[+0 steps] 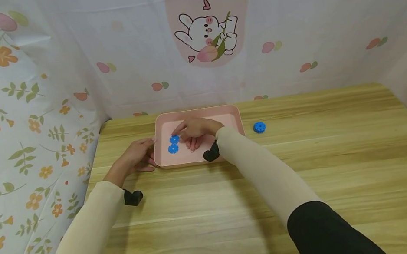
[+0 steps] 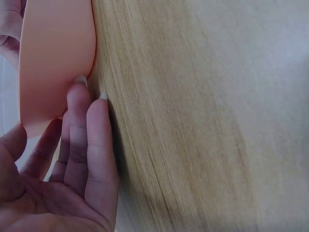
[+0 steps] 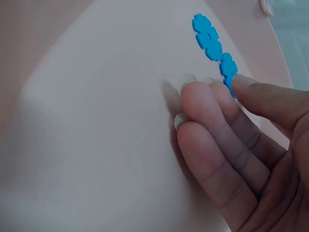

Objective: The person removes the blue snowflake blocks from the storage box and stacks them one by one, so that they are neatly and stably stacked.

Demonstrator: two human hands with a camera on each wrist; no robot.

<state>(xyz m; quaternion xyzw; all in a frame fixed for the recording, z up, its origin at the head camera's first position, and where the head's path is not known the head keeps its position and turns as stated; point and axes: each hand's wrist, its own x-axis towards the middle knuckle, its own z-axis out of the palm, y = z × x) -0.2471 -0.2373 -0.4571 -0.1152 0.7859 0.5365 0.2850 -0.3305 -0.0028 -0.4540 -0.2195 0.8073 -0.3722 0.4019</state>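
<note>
A pink tray [image 1: 231,119] lies near the back of the table. Inside it, toward the left, two blue flower-shaped discs [image 1: 173,149] sit edge to edge. My right hand [image 1: 197,129] reaches over the tray and pinches the farther blue disc [image 3: 228,66] between thumb and index finger; the other fingers rest low over the tray floor. At the tray's left end, my left hand [image 1: 137,153] holds the corner. In the left wrist view its thumb is at the rim and its fingers [image 2: 77,121] lie against the outer wall [image 2: 58,48].
To the right of the tray, a small stack of blue discs [image 1: 259,127] stands on the wooden table [image 1: 335,160]. A floral cloth [image 1: 29,126] hangs along the left side, and a printed curtain [image 1: 128,46] rises behind the table's back edge.
</note>
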